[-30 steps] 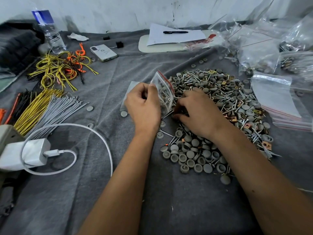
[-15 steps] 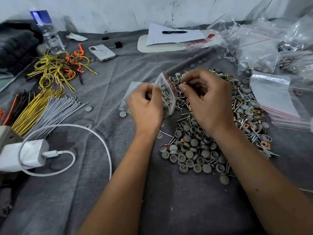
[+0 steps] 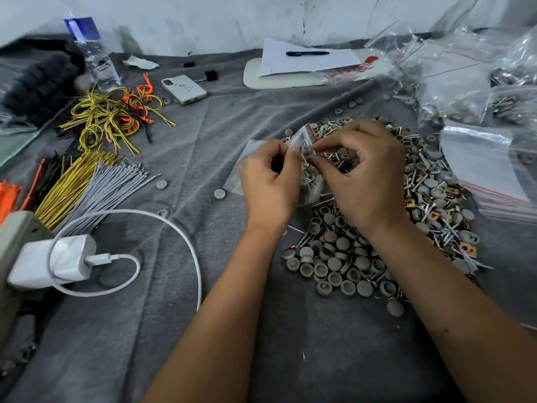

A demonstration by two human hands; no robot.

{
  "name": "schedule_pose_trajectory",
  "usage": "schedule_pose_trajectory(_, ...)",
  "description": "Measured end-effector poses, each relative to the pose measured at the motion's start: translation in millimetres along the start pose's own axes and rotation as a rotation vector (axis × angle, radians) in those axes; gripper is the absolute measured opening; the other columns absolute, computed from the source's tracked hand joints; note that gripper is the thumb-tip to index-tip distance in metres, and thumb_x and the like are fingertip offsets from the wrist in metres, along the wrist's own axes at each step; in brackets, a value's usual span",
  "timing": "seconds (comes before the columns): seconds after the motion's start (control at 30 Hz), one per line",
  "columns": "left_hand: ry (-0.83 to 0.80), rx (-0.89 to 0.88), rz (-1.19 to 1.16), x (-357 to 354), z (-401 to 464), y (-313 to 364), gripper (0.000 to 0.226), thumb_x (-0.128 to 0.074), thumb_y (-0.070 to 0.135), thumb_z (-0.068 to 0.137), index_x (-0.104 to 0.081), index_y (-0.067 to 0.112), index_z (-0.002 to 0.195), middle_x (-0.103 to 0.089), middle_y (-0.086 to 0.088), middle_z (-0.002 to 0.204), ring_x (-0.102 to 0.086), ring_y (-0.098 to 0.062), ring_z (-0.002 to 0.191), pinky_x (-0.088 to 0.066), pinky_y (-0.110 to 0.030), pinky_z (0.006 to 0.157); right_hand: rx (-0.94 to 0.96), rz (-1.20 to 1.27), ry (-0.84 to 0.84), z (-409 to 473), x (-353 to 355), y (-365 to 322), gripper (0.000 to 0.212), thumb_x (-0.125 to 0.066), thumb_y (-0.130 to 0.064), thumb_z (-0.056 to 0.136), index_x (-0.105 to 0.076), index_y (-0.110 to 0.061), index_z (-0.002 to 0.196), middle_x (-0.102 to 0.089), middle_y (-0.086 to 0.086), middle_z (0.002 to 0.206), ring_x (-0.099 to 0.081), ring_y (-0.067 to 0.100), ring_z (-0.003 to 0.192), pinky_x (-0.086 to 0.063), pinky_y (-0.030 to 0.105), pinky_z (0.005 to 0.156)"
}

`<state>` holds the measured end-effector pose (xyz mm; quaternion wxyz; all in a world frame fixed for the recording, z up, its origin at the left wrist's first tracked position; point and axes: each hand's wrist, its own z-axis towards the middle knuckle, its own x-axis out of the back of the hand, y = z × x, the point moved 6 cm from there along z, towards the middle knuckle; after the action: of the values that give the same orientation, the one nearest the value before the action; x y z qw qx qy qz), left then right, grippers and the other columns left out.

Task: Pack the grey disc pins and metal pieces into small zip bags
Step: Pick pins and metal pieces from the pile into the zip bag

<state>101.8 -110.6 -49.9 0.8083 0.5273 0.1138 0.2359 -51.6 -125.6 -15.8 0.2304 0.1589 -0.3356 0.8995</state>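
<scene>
A grey cloth [image 3: 180,330] covers the surface across the whole frame. Right of centre lies the pile [image 3: 386,228] of grey disc pins and metal pieces, spreading from mid-frame toward the lower right. At the right edge sits a stack of empty bags [image 3: 491,173], with filled bags [image 3: 470,94] above it in the upper right. Left of centre lie bundles of wires [image 3: 87,181], and a charger [image 3: 55,261] with its white cable sits at lower left. At centre, the left hand [image 3: 270,184] and right hand [image 3: 366,175] both pinch a small zip bag [image 3: 311,170], each grip clamped on it near its top; pins show inside. A phone [image 3: 184,89] lies at upper left.
</scene>
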Motion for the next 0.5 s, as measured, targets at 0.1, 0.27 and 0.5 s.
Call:
schedule_pose_trajectory(0.1,-0.002,-0.001,-0.022,0.6,-0.5,-0.7,0.030,-0.059,0.006,0.095,-0.055,-0.003,0.067,-0.048,0.004,0.055,-0.042,-0.007,0.052,-0.037,-0.026,0.050,-0.005,-0.017,-0.028,0.4,-3.5,1.2,0.019,-0.088,-0.023,0.079,-0.080,-0.013,0.093,-0.068,0.002,0.093,-0.062,0.020,0.089,-0.052,0.037,0.079)
schedule_pose_trajectory(0.27,0.049,0.010,-0.014,5.4,2.0,-2.2,0.031,-0.057,0.011,0.094,-0.056,-0.001,0.066,-0.049,-0.004,0.055,-0.043,-0.014,0.055,-0.037,-0.033,0.053,-0.053,0.004,-0.147,2.3,-9.9,10.5,0.021,-0.086,-0.030,0.081,-0.080,-0.015,0.095,-0.066,0.001,0.095,-0.060,0.016,0.090,-0.050,0.028,0.081)
schedule_pose_trajectory(0.5,0.178,0.074,-0.074,15.5,6.0,-9.2,0.048,-0.056,0.000,0.096,-0.044,0.020,0.054,-0.041,0.018,0.046,-0.036,0.001,0.043,-0.030,-0.018,0.047,-0.133,-0.192,-0.284,2.0,-13.5,31.7,0.015,-0.079,-0.027,0.090,-0.078,-0.016,0.100,-0.073,0.004,0.096,-0.060,0.015,0.089,-0.044,0.016,0.078)
